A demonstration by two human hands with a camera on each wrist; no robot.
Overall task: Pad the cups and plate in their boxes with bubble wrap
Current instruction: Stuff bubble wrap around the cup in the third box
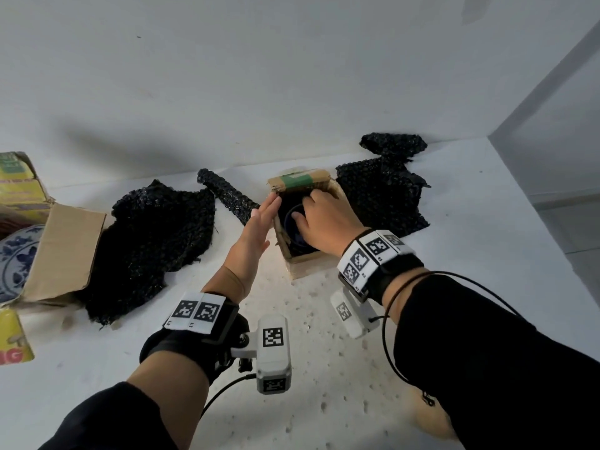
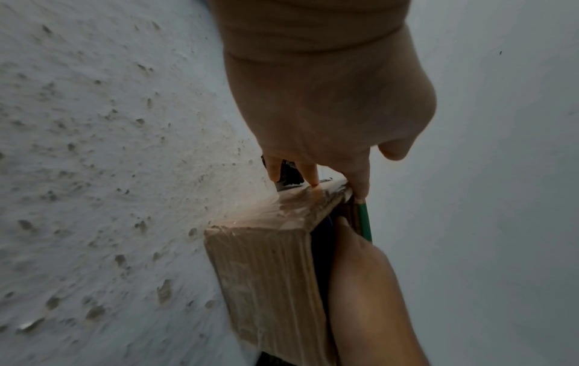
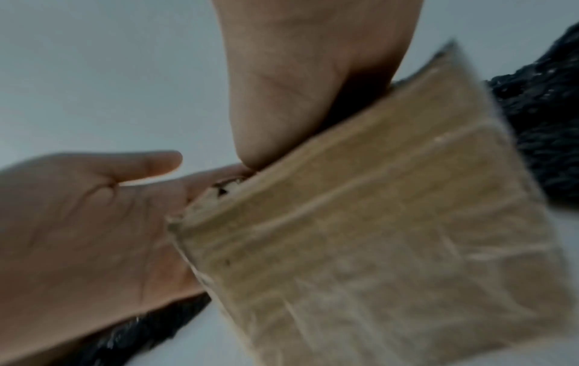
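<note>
L hand (image 1: 256,230): flat, fingers straight & together, palm pressed vs the left outer wall of the small box; holds nothing.
R hand (image 1: 324,219): reaching down into the small box from above, fingers bent inside the opening, touching dark wrap/cup rim; whether it actually grips anything — can't tell.
Small box (image 1: 302,264): brown cardboard, upright on white table (image 1: 324,368), open top, green tape on far flap, sits btwn both hands.
Cup (image 1: 297,228): dark, round rim just visible inside small box, black padding around it.
Big box (image 1: 65,251): far left, flap open, blue-white plate (image 1: 16,258) lying inside.
Bubble wrap, left sheet (image 1: 156,241): black, crumpled, beside big box.
Wrap roll (image 1: 227,196): black, btwn left sheet & small box.
Bubble wrap, right sheet (image 1: 383,193): black, behind/right of small box, near wall (image 1: 292,76).
</note>
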